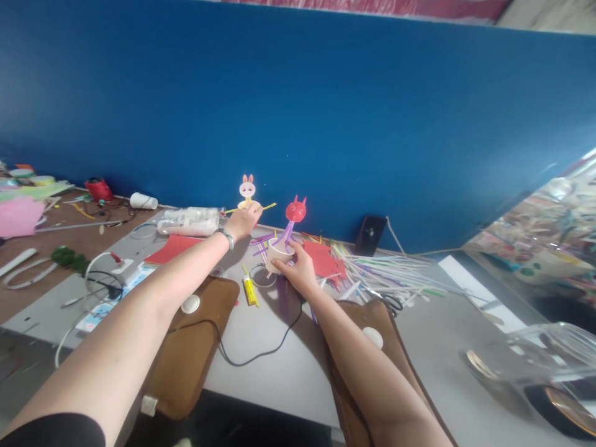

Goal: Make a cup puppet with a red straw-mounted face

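At the back of the table, my left hand is closed on a cup figure with a white and pink rabbit head and yellow stick arms. Nearer to me, my right hand grips a pale paper cup by its side. Purple strips rise out of this cup to a red eared head. A yellow glue tube lies on the table to the lower left of the cup.
Stacked cups and red paper lie left. A phone leans against the blue wall. Many pipe cleaners and scissors lie right. Brown pads and a black cable are in front; a clear container stands far right.
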### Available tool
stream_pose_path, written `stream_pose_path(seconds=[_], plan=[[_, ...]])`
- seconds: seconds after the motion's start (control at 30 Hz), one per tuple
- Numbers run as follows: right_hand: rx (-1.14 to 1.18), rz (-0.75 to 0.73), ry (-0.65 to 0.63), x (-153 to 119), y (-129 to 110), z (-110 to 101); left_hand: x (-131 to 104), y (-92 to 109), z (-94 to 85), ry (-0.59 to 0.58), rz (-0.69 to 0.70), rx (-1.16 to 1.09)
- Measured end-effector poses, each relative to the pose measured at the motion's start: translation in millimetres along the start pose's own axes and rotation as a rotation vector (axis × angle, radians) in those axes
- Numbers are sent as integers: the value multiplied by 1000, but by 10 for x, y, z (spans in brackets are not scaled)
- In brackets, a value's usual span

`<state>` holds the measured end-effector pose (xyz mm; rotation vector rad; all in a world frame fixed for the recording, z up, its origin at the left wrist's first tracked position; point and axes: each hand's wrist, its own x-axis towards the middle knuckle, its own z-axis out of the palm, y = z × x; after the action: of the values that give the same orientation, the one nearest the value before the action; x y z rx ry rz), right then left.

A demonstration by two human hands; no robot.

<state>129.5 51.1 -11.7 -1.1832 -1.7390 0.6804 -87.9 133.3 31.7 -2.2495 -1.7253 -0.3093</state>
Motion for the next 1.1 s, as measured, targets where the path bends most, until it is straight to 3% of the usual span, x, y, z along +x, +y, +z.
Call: stream_pose_path(seconds=[0.17,0.43,0.8,1.1], plan=[[-6,9,20,16,26,0,39,108,11,-11,12,-12],[-11,27,9,-1,37,17,8,-94,251,3,-46,-31],[-46,22,-13,-17,25,9,133,-286,224,-14,-80,-33],[-20,32,-10,-2,38,28,-199,-408,300,2,-92,-258]])
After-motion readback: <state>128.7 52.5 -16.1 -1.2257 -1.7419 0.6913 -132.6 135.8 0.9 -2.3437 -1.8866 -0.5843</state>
